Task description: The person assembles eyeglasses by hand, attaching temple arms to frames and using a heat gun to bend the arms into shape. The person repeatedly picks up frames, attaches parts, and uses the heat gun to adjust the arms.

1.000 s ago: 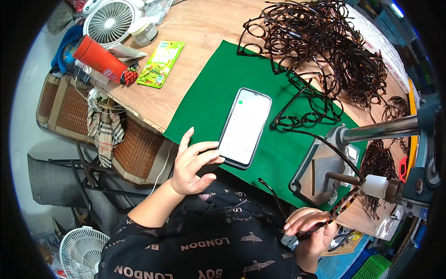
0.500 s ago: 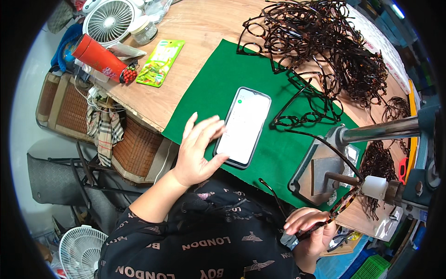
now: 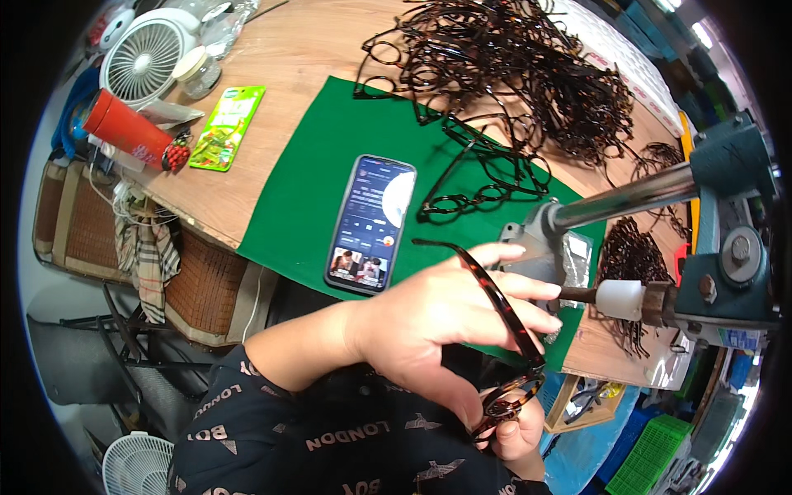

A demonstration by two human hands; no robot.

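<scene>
My right hand (image 3: 520,431), low in the head view, is closed on a tortoiseshell eyeglass frame (image 3: 509,318). One of the frame's temples stands up and away from me, crossing over my left hand (image 3: 437,318). That hand stretches rightward with fingers apart, its thumb close to the frame's front; whether it touches is hard to tell. On the green mat (image 3: 289,194) beyond lies a phone (image 3: 369,227) with a lit, dark screen. Right of my left fingertips, a metal bench press (image 3: 627,198) carries a white collar (image 3: 619,299) on its horizontal shaft. My left hand hides part of the press base.
A big tangled heap of dark eyeglass frames (image 3: 511,78) covers the far right of the table, with several loose frames (image 3: 483,177) on the mat. At left are a red tumbler (image 3: 128,132), a green packet (image 3: 228,128), a jar (image 3: 196,73) and a small fan (image 3: 144,54).
My left hand has left the phone and moved right, over to the eyeglass frame. The phone screen turned from white to dark. The frame has come away from the press shaft, and the view has shifted.
</scene>
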